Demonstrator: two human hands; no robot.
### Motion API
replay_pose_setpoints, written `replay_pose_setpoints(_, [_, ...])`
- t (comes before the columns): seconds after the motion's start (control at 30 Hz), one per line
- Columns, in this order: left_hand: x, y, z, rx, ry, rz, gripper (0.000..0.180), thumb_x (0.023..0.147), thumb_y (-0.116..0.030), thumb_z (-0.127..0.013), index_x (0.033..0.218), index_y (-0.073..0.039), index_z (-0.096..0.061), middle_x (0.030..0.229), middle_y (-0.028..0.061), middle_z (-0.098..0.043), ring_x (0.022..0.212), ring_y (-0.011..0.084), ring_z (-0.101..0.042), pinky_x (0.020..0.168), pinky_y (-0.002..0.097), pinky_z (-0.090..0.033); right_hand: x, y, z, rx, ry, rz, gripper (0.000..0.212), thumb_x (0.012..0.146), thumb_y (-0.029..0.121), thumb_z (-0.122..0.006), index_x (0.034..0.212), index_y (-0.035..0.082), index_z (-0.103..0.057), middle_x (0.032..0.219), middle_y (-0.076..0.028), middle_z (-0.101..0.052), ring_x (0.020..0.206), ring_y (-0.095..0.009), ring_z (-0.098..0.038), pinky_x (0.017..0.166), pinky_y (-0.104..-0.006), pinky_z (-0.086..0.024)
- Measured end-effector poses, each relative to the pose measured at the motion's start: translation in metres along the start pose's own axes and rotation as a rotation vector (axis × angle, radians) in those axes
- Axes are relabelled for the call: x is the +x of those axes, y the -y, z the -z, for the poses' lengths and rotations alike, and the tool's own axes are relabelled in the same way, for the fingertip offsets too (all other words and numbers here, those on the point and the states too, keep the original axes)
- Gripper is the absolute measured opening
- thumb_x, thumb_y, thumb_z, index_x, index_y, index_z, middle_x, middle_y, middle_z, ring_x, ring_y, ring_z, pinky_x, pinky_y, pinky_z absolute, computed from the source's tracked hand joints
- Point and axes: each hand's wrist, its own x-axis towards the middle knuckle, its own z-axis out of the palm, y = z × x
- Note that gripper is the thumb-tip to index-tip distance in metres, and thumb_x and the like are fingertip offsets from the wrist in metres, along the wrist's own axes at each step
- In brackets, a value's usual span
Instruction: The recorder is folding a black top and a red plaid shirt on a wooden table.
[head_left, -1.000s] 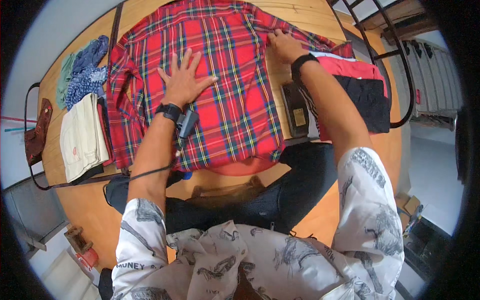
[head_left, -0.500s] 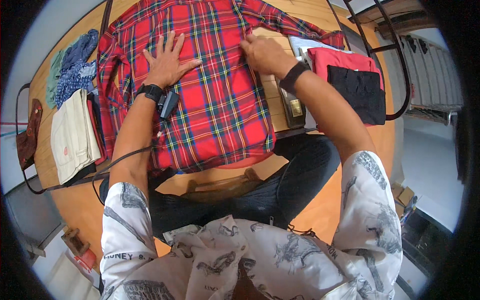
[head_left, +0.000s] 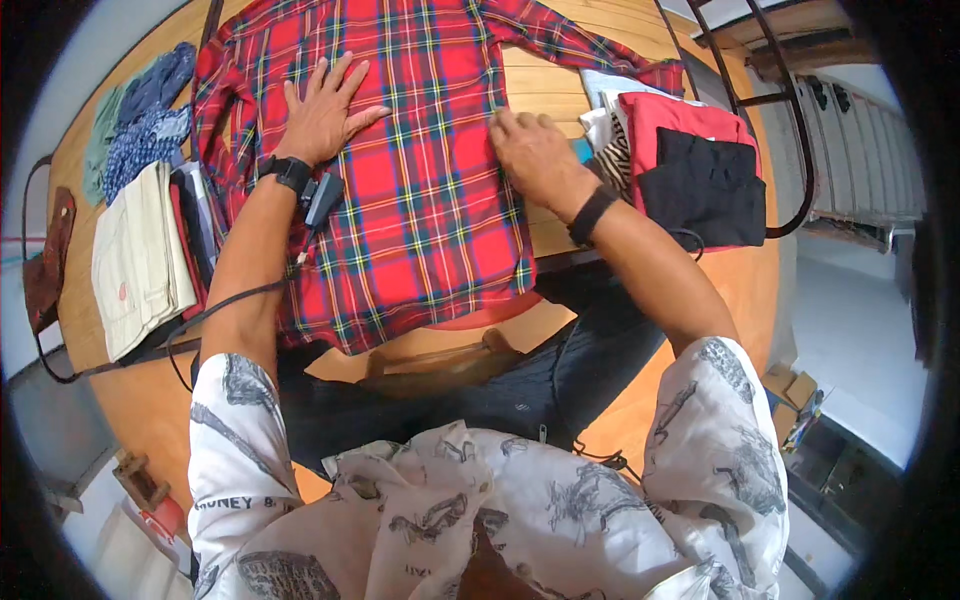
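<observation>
A red plaid shirt (head_left: pixel 430 170) is spread over the wooden table, its hem reaching past the near edge and its right sleeve (head_left: pixel 580 40) stretched toward the far right. My left hand (head_left: pixel 325 115) lies flat on the shirt's left half, fingers spread. At the shirt's right side edge, my right hand (head_left: pixel 535 150) has its fingers curled together on the fabric's border, gripping it. The fingertips of that hand are partly hidden.
Folded red and black clothes (head_left: pixel 700 175) sit on the right of the table (head_left: pixel 545 80). Folded cream trousers (head_left: pixel 145 265) and blue and green garments (head_left: pixel 150 130) lie on the left. A dark metal frame (head_left: pixel 800 130) rises at the right edge. A cable (head_left: pixel 225 300) runs along my left forearm.
My right hand has moved down along the shirt's right edge, toward me. My left hand stays spread on the shirt. The shirt's right side edge now lies straighter.
</observation>
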Motion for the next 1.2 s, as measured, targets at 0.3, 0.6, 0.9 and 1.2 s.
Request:
replay_pose_setpoints(0.3, [-0.022, 0.008, 0.006, -0.116, -0.093, 0.041, 0.094, 0.089, -0.080, -0.045, 0.161, -0.022, -0.027, 0.168, 0.0088, -0.020, 0.155, 0.0363, -0.015, 0.118, 0.0725, -0.010, 0.003, 0.000, 0.016, 0.117, -0.020, -0.023, 0.035, 0.087, 0.006, -0.055, 0.122, -0.001, -0.057, 0.121, -0.017, -0.060, 0.103, -0.036, -0.063, 0.086, -0.0465, -0.051])
replay_pose_setpoints(0.6, [-0.065, -0.043, 0.007, -0.088, 0.097, -0.105, 0.097, 0.087, -0.084, -0.042, 0.161, -0.022, -0.026, 0.169, 0.0101, -0.017, 0.155, 0.0378, -0.011, 0.118, 0.0726, -0.009, 0.025, -0.025, -0.022, -0.024, -0.153, -0.033, 0.048, 0.087, 0.010, -0.059, 0.134, 0.004, -0.052, 0.119, -0.016, -0.062, 0.095, -0.037, -0.066, 0.080, -0.0492, -0.054])
replay_pose_setpoints(0.9, [-0.058, -0.020, -0.019, 0.031, -0.030, -0.142, 0.096, 0.086, -0.085, -0.041, 0.160, -0.027, -0.027, 0.169, 0.0061, -0.019, 0.155, 0.0355, -0.013, 0.118, 0.0724, -0.012, -0.032, 0.028, -0.006, 0.068, -0.025, 0.204, 0.047, 0.084, 0.010, -0.062, 0.131, 0.004, -0.059, 0.130, -0.014, -0.060, 0.102, -0.033, -0.065, 0.081, -0.0444, -0.055])
replay_pose_setpoints(1.2, [-0.058, -0.042, 0.005, -0.012, 0.077, -0.101, 0.091, 0.089, -0.080, -0.043, 0.160, -0.024, -0.028, 0.167, 0.0086, -0.022, 0.155, 0.0364, -0.013, 0.119, 0.0703, -0.015, -0.137, 0.068, 0.015, 0.103, -0.078, 0.335, 0.042, 0.086, 0.015, -0.061, 0.126, 0.004, -0.060, 0.119, -0.011, -0.059, 0.104, -0.026, -0.061, 0.087, -0.0390, -0.048])
